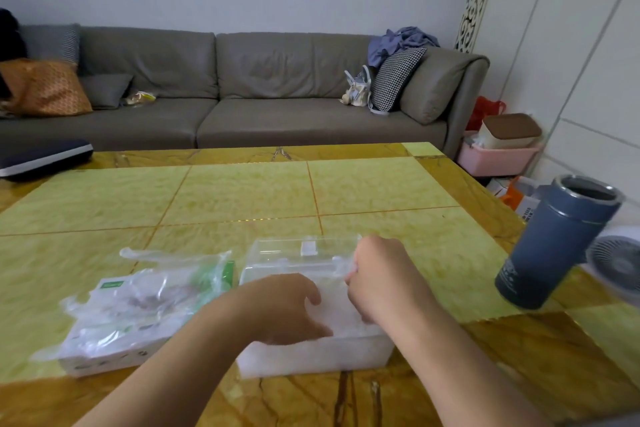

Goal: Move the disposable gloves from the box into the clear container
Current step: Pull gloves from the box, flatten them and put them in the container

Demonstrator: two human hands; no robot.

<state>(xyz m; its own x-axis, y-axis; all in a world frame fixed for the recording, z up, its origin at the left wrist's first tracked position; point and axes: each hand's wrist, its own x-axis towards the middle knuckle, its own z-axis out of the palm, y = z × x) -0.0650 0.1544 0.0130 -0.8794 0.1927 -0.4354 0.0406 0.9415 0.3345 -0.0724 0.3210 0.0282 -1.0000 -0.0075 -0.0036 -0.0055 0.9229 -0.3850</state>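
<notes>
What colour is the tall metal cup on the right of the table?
The tall insulated tumbler is dark blue-grey with a silver rim, seen in the head view.

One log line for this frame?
stage: packing | left hand: pressing gloves in clear plastic container | right hand: gripping gloves | white cardboard box: left

Two bare forearms, no sleeves, left hand (291,308), right hand (379,274)

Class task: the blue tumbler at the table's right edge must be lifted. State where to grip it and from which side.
Grip the blue tumbler round its straight body below the steel rim, coming from its left, the table side. It stands upright and open-topped near the table edge, so a side grasp probably suits best.
</notes>
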